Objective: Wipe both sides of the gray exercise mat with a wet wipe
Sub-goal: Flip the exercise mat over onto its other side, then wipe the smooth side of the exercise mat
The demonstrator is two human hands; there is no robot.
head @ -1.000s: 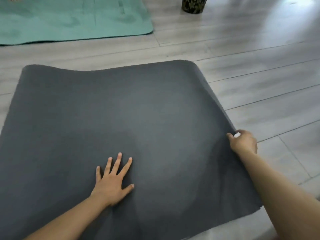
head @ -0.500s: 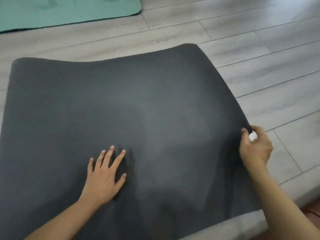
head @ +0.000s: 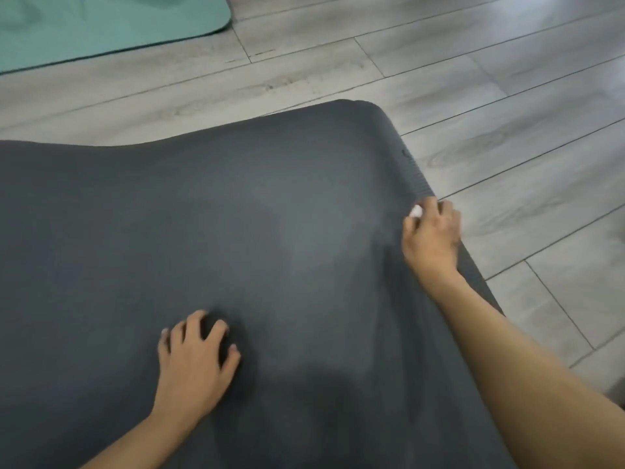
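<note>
The dark gray foam exercise mat (head: 270, 248) lies spread on the pale wood-plank floor (head: 507, 96), far end humped up. The left hand (head: 194, 363) rests on it, fingers (head: 216, 328) bent and clawed into the surface, probably to pin it. The right hand (head: 433, 235) sits at the right edge, curled around a small white wet wipe (head: 415, 211), seemingly ready to scrub there.

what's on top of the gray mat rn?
Left hand rests on the gray mat; right hand at its edge pinches a white wipe. Floor beneath is covered.
</note>
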